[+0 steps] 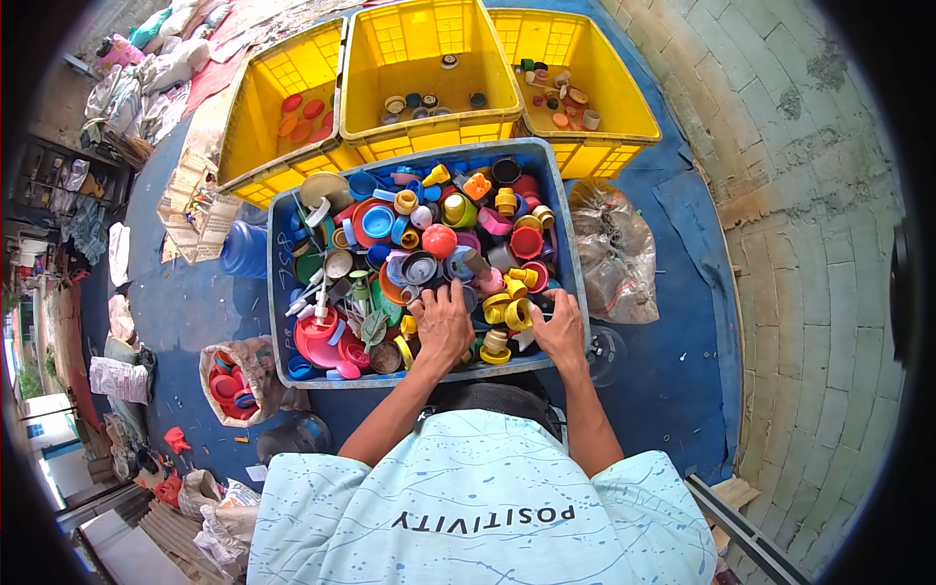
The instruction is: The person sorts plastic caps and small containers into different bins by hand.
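A blue-grey tub (281,234) is heaped with plastic caps and lids of many colours. Over its near middle part, my left hand (444,325) rests on the pile with fingers spread, beside dark and grey caps. My right hand (559,330) is at the near right part of the pile, its fingers bent next to a yellow ring-shaped cap (518,314); whether they grip anything is hard to make out. A round red cap (439,241) lies beyond my left hand. Pink and red lids (317,336) lie at the near left of the tub.
Beyond the tub stand three yellow crates (283,88), (434,73), (590,73) with some caps inside. A clear plastic bag (614,253) lies to the right, a sack with red lids (234,382) to the left. A block wall (799,292) runs along the right.
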Action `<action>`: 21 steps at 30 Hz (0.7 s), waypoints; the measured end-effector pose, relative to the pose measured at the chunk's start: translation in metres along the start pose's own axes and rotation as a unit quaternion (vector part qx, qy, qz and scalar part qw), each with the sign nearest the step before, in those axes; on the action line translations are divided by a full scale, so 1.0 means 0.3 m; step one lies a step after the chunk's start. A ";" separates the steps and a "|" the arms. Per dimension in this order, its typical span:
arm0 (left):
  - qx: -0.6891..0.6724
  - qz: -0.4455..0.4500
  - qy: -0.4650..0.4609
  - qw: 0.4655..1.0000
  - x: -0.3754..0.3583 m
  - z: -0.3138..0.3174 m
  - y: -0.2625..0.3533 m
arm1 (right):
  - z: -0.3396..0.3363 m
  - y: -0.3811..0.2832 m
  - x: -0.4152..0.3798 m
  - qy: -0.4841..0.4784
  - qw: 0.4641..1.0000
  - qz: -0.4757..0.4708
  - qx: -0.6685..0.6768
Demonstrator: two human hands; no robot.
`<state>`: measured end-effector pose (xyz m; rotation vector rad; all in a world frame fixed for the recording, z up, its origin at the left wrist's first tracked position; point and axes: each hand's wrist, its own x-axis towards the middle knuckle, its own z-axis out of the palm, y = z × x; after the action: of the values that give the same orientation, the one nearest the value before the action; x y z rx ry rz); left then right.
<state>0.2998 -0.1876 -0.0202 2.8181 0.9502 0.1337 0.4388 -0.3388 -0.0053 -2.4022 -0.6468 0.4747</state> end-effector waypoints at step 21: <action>-0.709 -0.314 0.045 0.630 -0.194 -0.187 -0.215 | 0.155 -0.267 0.241 0.016 0.960 -0.277 0.033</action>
<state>0.2077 -0.1653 0.0211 0.9590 1.0352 0.5982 0.4493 -0.2218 -0.0029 -2.0378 -1.2147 0.2106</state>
